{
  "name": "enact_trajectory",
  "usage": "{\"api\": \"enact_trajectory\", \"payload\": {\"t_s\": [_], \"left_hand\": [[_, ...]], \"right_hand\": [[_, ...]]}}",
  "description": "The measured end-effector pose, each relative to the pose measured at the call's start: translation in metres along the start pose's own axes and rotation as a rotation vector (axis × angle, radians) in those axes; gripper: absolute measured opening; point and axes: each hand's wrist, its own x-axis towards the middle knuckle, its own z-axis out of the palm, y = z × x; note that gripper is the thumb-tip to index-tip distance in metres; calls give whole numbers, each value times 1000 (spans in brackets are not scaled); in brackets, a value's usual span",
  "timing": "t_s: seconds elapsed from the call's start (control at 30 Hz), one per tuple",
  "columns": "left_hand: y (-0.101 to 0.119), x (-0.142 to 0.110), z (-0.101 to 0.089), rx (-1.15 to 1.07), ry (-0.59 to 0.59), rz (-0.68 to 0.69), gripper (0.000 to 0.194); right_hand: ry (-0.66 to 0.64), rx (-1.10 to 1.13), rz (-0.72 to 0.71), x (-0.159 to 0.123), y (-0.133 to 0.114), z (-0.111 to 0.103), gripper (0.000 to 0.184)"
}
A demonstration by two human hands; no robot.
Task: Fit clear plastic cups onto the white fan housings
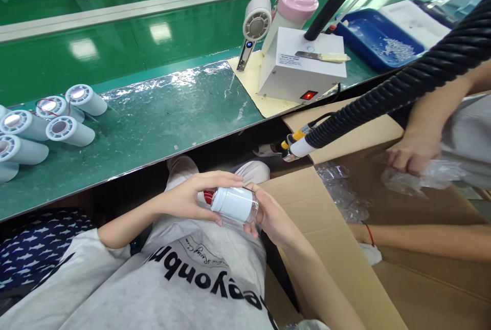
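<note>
Gripping the clear end of a pale blue cylinder (233, 204), the right hand (274, 220) has its fingers clamped on it. The left hand (190, 196) curves around the other end, thumb and fingers apart; whether they press on it I cannot tell. The cylinder lies between both sets of fingers, with a red piece (208, 196) showing inside the left ones' span. Beyond the left fingers, to their left, pale blue grilled cylinders (82, 133) rest on the green surface (172, 115). Ahead of the right fingers stands a white box (284, 77). Right of them is an open carton (307, 212), and farther right a co-worker's hand (416, 148) holds clear plastic (425, 176).
</note>
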Motion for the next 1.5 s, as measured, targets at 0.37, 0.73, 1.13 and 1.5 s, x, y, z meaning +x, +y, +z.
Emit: {"api": "enact_trajectory", "payload": {"t_s": [0.37, 0.73, 1.13, 1.5], "left_hand": [[-4, -2, 0, 9, -10, 9, 75], [12, -1, 7, -52, 114, -222, 66], [12, -3, 3, -184, 8, -256, 82], [-1, -14, 9, -496, 55, -447, 77]], "right_hand": [[-152, 147, 233, 4, 0, 0, 78], [-53, -95, -154, -1, 14, -8, 79], [72, -516, -620, -14, 12, -19, 53], [116, -702, -627, -15, 10, -19, 39]]}}
